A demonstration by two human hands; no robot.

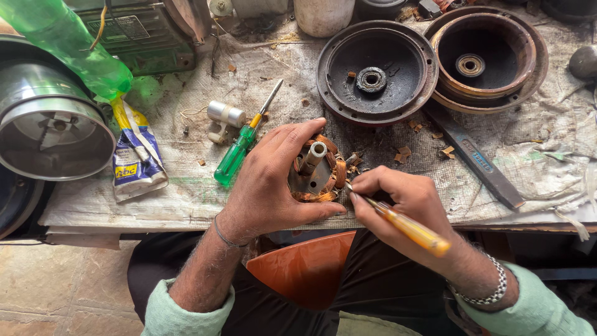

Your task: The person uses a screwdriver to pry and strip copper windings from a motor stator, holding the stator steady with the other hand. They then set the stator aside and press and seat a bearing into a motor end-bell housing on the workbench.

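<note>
I am cradling a motor stator (316, 174) with copper windings at the near edge of the worktop (186, 193), just above my lap. My left hand (273, 180) is wrapping around its left side, thumb curling under the front and fingers arching over the top, so that grip is pressing onto the stator's rim. It is looking heavy and rigid in its steel core and central shaft, yet the thin copper wire is seeming fragile and easy to nick, so I am judging the outer rim the safest place to take hold of it. My right hand (404, 202) is pinching a yellow-handled screwdriver (401, 224) like a pen, its tip touching the windings at the stator's right.

Beyond the stator, two round dark end covers (376, 71) are lying side by side, well apart from my hands, with a steel drum (50, 124) sitting at the far left. A green plastic bottle (68, 50) is leaning over a crumpled pouch (134, 155). A flat file (476, 155) is lying to the right, a green-handled screwdriver (239, 149) and a small capacitor (224, 115) to the left. Nothing is blocking my hands; only wood chips (404, 151) are scattered near.
</note>
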